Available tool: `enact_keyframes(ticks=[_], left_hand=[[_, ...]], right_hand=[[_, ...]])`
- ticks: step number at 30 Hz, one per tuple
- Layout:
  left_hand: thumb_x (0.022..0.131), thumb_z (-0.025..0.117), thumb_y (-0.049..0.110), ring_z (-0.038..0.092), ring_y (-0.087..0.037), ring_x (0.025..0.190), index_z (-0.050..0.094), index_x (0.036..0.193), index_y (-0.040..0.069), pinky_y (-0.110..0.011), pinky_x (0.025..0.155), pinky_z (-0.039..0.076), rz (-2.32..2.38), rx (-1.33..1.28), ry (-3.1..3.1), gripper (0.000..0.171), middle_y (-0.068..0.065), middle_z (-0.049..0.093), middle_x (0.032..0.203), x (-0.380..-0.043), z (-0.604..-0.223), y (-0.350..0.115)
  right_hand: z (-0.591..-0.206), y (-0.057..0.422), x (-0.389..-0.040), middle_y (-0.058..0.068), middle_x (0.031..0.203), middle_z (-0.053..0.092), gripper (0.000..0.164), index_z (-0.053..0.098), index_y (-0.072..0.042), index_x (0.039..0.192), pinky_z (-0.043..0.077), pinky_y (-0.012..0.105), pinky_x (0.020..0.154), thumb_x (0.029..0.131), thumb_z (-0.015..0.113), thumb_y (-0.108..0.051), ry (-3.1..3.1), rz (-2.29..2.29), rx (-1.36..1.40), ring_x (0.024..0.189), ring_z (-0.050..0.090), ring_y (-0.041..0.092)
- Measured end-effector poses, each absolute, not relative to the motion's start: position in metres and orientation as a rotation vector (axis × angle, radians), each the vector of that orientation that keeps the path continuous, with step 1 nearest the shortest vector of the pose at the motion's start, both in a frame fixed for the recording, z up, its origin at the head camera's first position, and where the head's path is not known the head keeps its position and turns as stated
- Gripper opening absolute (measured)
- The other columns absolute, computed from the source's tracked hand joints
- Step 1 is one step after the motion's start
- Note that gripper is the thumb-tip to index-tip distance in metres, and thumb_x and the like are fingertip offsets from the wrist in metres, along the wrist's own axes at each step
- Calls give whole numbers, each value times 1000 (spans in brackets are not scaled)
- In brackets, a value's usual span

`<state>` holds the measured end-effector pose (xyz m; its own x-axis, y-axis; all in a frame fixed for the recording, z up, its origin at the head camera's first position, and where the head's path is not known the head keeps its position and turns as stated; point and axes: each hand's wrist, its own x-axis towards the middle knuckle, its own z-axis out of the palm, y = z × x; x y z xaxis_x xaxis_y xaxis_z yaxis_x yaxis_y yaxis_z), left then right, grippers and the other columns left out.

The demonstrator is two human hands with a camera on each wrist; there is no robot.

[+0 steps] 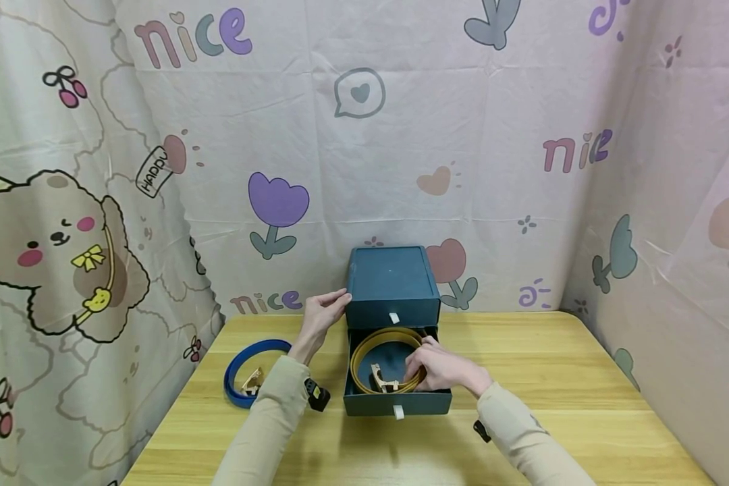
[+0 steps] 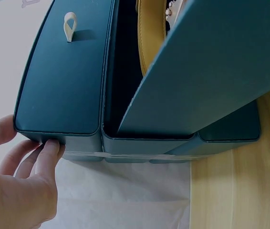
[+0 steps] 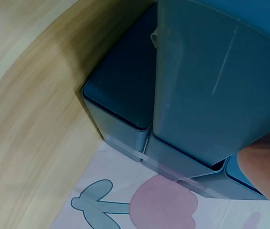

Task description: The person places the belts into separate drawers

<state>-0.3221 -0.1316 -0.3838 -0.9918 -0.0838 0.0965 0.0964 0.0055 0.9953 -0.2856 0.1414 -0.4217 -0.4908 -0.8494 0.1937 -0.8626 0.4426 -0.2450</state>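
Observation:
A dark teal box (image 1: 393, 270) with stacked drawers stands on the table, its middle drawer (image 1: 370, 405) pulled out. Inside that drawer lies a coiled yellow belt (image 1: 357, 361) with a gold buckle (image 1: 384, 385). My right hand (image 1: 437, 366) grips the right part of the coil; its fingertips are partly hidden. At the box's upper left corner, my left hand (image 1: 325, 314) holds on with bent fingers against the side. In the left wrist view its fingers (image 2: 44, 155) touch the side wall below the top edge. Only part of the right hand (image 3: 264, 171) shows in the right wrist view.
A coiled blue belt (image 1: 229, 379) with a gold buckle (image 1: 252, 383) lies to the left, partly behind the left forearm. Printed cloth (image 1: 340, 148) hangs behind the wooden table (image 1: 522, 391) and on both sides. A white pull tab (image 1: 399, 412) sticks out from the drawer front.

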Motion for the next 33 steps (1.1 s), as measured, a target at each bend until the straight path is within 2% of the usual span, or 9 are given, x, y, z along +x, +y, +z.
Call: enact_keyframes(ticks=[3, 9, 15, 25, 33], left_hand=[[95, 69, 13, 67, -4, 101, 66, 130, -1, -25, 94, 56, -2129, -3, -2141, 37, -20, 66, 134, -321, -383, -131], [96, 67, 13, 67, -9, 108, 66, 131, 1, -35, 103, 53, -2125, 1, -2160, 37, -21, 64, 136, -321, -382, -131], [96, 68, 13, 67, -9, 107, 66, 131, -1, -40, 106, 50, -2133, 1, -2148, 37, -21, 64, 135, -321, -383, -131], [95, 69, 13, 68, -10, 107, 65, 130, -3, -33, 100, 54, -2130, -13, -2133, 38, -22, 65, 133, -321, -383, -131], [95, 69, 12, 67, -7, 102, 67, 130, -1, -37, 103, 52, -2126, -4, -2148, 37, -21, 66, 133, -320, -381, -130]], right_hand=[[-423, 141, -286, -14, 88, 77, 12, 83, -20, 88, 31, 30, 85, 78, 85, -12, -2650, 444, 1534, 93, 64, 4], [-426, 140, -287, -16, 91, 77, 14, 83, -23, 89, 32, 31, 87, 78, 86, -15, -2686, 390, 1487, 91, 62, 3], [-427, 139, -287, -17, 91, 77, 16, 83, -25, 88, 35, 34, 90, 78, 85, -12, -2710, 368, 1450, 94, 66, 2], [-428, 136, -286, -18, 90, 77, 18, 83, -26, 87, 34, 37, 91, 77, 87, -12, -2754, 365, 1408, 94, 67, -1], [-428, 137, -286, -20, 91, 77, 17, 83, -27, 88, 35, 44, 97, 76, 88, -17, -2738, 351, 1429, 90, 66, -3]])
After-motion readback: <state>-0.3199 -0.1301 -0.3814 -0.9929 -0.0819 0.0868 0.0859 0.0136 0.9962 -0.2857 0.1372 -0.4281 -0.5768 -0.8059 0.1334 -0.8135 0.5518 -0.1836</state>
